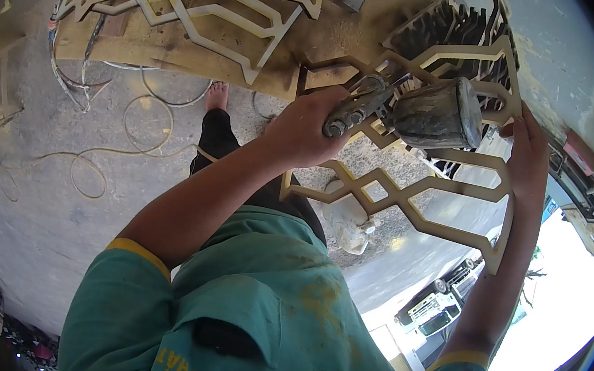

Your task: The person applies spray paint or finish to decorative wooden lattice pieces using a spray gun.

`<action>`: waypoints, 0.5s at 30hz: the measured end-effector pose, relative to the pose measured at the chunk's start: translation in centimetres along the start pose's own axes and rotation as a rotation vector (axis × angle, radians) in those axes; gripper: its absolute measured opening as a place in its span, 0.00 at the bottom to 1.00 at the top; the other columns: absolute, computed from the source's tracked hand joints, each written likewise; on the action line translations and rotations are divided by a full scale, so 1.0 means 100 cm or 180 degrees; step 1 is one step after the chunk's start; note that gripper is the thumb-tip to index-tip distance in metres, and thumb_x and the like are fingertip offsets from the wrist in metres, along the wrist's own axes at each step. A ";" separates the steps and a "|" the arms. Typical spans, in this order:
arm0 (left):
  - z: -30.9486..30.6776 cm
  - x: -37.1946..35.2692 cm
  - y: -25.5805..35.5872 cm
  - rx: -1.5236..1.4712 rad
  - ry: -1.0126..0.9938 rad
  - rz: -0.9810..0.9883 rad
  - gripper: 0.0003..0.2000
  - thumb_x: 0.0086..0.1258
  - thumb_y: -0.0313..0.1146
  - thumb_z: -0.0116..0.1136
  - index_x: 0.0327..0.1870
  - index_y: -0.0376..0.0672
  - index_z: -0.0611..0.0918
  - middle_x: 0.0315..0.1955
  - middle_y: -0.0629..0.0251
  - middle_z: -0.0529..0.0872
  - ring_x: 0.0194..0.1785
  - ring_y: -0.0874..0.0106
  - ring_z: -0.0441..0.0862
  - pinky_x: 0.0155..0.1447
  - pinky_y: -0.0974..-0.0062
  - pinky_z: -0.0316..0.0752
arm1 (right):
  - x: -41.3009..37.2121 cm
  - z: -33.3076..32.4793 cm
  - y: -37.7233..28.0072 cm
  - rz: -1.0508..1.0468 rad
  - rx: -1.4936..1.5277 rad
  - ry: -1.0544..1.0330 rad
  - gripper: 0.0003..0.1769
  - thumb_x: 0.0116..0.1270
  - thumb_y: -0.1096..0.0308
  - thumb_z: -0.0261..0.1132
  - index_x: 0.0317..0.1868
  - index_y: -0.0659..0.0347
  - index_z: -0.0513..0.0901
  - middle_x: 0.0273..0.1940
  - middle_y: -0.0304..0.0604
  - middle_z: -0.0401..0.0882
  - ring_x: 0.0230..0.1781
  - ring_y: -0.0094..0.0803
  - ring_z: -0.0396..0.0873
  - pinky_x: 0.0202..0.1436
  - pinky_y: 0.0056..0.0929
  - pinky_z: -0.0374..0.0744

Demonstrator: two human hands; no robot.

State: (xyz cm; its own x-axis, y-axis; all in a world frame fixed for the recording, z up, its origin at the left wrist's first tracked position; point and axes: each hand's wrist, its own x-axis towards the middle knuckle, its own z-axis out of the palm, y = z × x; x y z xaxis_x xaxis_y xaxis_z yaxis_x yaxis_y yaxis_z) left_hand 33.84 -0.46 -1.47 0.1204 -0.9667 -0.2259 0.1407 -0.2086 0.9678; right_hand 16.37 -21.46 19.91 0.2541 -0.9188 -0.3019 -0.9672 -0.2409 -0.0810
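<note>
My left hand (311, 125) is closed around a spray gun (355, 108) with a scuffed metal paint cup (437, 115). The gun is in front of a pale wooden lattice panel (446, 228) with cut-out geometric openings, hiding part of it. My right hand (528, 153) grips the panel's right edge, fingers over the rim, holding the panel tilted up off the floor. Several similar lattice panels (207, 10) lie piled on a brown, paint-stained board (180, 51) at the upper left. My left fingertips and the gun's trigger are hidden.
A thin hose (95, 155) loops over the concrete floor (39, 200) at left. One bare foot (217, 96) shows beside the board. A whitish plastic bag (351, 228) lies below the panel. Dark slatted pieces (440, 26) stand at upper right. Outside is a white vehicle (436, 315).
</note>
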 end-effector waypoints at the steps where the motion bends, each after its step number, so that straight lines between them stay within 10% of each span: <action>1: -0.001 -0.002 0.003 0.0014 -0.0015 -0.0072 0.17 0.57 0.29 0.55 0.50 0.40 0.76 0.30 0.54 0.81 0.33 0.58 0.81 0.39 0.65 0.74 | -0.004 0.000 -0.002 -0.0030 0.0028 0.0059 0.25 0.75 0.65 0.49 0.67 0.66 0.72 0.33 0.41 0.80 0.36 0.24 0.75 0.46 0.24 0.72; 15: -0.007 -0.036 -0.004 0.0164 -0.0012 -0.0035 0.17 0.58 0.32 0.62 0.50 0.45 0.76 0.41 0.59 0.83 0.46 0.54 0.83 0.49 0.53 0.74 | -0.099 0.034 0.005 -0.0333 0.0033 0.0456 0.25 0.75 0.75 0.45 0.70 0.69 0.67 0.39 0.49 0.82 0.39 0.28 0.80 0.46 0.28 0.77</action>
State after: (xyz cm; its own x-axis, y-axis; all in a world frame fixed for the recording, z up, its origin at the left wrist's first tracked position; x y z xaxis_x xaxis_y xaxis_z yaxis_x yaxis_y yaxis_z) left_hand 34.00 3.21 -1.10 0.1155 -0.9648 -0.2363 0.0913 -0.2265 0.9697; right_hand 13.36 -11.39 19.62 0.3498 -0.9242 -0.1530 -0.9352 -0.3350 -0.1147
